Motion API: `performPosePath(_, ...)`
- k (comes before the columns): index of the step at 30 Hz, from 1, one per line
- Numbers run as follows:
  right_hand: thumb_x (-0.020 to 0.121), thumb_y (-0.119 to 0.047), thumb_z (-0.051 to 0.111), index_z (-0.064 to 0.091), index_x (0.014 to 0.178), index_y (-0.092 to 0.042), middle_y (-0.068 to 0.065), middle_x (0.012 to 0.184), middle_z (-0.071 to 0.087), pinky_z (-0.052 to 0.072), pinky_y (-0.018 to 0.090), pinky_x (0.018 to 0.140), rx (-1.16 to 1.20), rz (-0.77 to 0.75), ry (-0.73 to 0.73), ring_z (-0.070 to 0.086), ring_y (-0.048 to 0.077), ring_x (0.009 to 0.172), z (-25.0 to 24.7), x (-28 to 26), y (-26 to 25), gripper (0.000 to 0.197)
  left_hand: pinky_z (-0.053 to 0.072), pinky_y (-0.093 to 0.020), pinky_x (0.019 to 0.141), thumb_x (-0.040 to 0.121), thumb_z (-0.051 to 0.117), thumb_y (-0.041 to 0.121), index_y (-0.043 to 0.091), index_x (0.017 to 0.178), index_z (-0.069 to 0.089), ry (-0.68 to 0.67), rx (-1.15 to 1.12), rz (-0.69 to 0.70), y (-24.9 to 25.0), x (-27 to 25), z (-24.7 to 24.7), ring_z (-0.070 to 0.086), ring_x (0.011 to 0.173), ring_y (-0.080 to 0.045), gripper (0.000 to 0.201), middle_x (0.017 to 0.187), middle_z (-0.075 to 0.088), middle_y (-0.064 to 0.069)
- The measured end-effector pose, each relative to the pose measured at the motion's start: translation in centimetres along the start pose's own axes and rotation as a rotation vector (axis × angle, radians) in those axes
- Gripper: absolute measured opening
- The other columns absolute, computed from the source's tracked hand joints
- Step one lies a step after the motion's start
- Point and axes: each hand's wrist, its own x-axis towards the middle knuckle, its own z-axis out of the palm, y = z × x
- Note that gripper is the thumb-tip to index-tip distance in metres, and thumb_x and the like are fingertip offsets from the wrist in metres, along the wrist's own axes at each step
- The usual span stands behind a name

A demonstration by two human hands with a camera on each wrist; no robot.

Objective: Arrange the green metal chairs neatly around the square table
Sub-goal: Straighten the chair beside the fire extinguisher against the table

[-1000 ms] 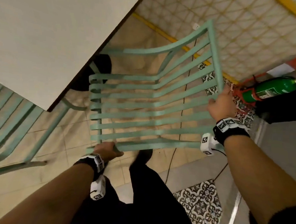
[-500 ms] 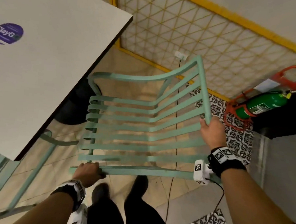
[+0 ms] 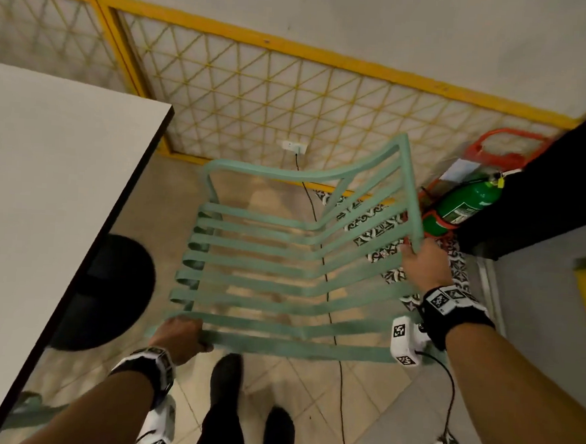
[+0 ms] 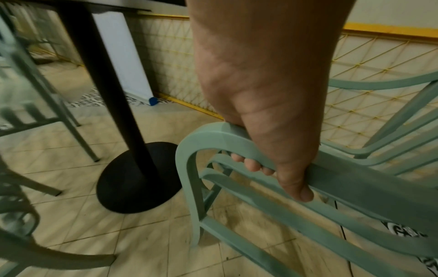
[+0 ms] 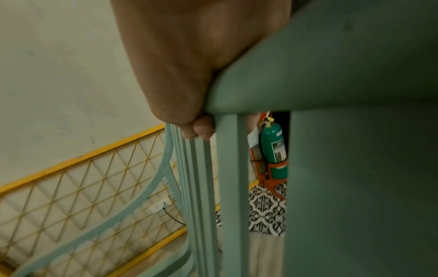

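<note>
Head view: chair (image 3: 282,255) now out from under surface (image 3: 45,206), swung clear.
Fingers: left hand (image 3: 178,336), right hand (image 3: 423,264) both wrapped round chair frame.
Next: I'd square it to the edge.

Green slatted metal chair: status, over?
Left hand grips front slat, right hand grips backrest. Green slatted metal chair beside white square table. Black cable underneath.

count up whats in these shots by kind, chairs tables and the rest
green metal chairs: 2, the held chair and a second chair beyond the table
square table: 1
fire extinguisher: 1
wall socket: 1
total: 5
</note>
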Motion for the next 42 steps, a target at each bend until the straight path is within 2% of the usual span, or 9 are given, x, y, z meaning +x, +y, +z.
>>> performPosePath(5,0.095,-0.031,0.057,0.053,0.108,0.006,0.032,0.108,0.064,0.049,0.044,0.079,0.025,0.059,0.008,0.063,0.044,0.101,0.7,2.1,-1.6,0.040,0.048,-0.034,0.099,0.087,0.065,0.056,0.025,0.115,0.065,0.007,0.001,0.014,-1.2,4.0,-1.6,0.060,0.120,-0.026,0.042,0.132,0.063,-0.003)
performPosePath(11,0.096,-0.032,0.056,0.048,0.109,0.005,0.033,0.102,0.063,0.048,0.046,0.076,0.006,0.088,0.013,0.062,0.046,0.095,2.4,1.6,-1.5,0.040,0.041,-0.039,0.104,0.089,0.056,0.060,0.028,0.127,0.057,-0.089,0.052,0.050,-2.6,6.0,-0.7,0.057,0.123,-0.025,0.050,0.133,0.062,-0.001)
performPosePath(23,0.098,-0.020,0.051,0.039,0.111,0.001,0.032,0.102,0.062,0.047,0.047,0.079,0.034,0.099,-0.033,0.062,0.046,0.095,1.6,0.1,-2.1,0.027,0.036,-0.042,0.111,0.095,0.048,0.058,0.020,0.135,0.049,-0.053,0.083,0.073,-2.6,5.1,-0.1,0.049,0.134,-0.029,0.055,0.142,0.055,-0.007)
performPosePath(29,0.099,-0.018,0.049,0.038,0.116,0.004,0.034,0.111,0.061,0.044,0.041,0.078,-0.022,0.094,-0.059,0.061,0.045,0.102,1.4,0.4,-1.6,0.030,0.038,-0.041,0.108,0.096,0.049,0.056,0.019,0.134,0.050,-0.082,0.050,0.051,-1.9,4.4,-0.4,0.050,0.133,-0.029,0.053,0.143,0.054,-0.008)
performPosePath(33,0.094,-0.016,0.054,0.035,0.122,0.003,0.031,0.118,0.058,0.048,0.045,0.086,-0.072,0.074,-0.158,0.059,0.044,0.107,0.7,-0.2,-1.0,0.039,0.042,-0.040,0.107,0.093,0.056,0.053,0.018,0.131,0.053,-0.051,-0.044,0.009,-1.0,2.5,-1.0,0.051,0.133,-0.029,0.051,0.144,0.054,-0.008)
performPosePath(35,0.088,-0.016,0.061,0.034,0.126,0.002,0.030,0.124,0.053,0.049,0.048,0.090,-0.097,0.029,-0.166,0.056,0.044,0.111,0.0,-1.3,-0.9,0.050,0.042,-0.040,0.109,0.093,0.058,0.047,0.018,0.133,0.053,0.015,-0.133,-0.011,-0.3,0.9,-2.0,0.050,0.133,-0.030,0.050,0.145,0.053,-0.008)
performPosePath(38,0.081,-0.018,0.065,0.038,0.130,0.001,0.027,0.127,0.046,0.044,0.051,0.095,-0.192,-0.155,-0.030,0.046,0.045,0.117,-0.9,-4.7,-1.5,0.059,0.043,-0.041,0.109,0.095,0.057,0.043,0.020,0.136,0.052,0.085,-0.262,-0.020,0.8,-2.5,-2.8,0.050,0.132,-0.027,0.047,0.146,0.050,-0.006)
performPosePath(40,0.081,-0.022,0.066,0.046,0.126,-0.003,0.023,0.122,0.049,0.042,0.049,0.096,-0.187,-0.303,0.005,0.047,0.041,0.114,-1.1,-8.2,-2.1,0.053,0.049,-0.039,0.103,0.095,0.058,0.043,0.022,0.131,0.056,0.144,-0.326,-0.019,1.1,-5.1,-2.9,0.059,0.122,-0.023,0.042,0.139,0.056,-0.004)
performPosePath(42,0.085,-0.026,0.064,0.052,0.120,-0.007,0.016,0.118,0.051,0.042,0.044,0.095,-0.158,-0.436,-0.120,0.049,0.034,0.112,-0.3,-12.1,-2.5,0.042,0.052,-0.036,0.095,0.094,0.061,0.042,0.022,0.123,0.061,0.232,-0.385,-0.009,1.5,-8.2,-2.6,0.064,0.111,-0.020,0.036,0.127,0.065,-0.003)
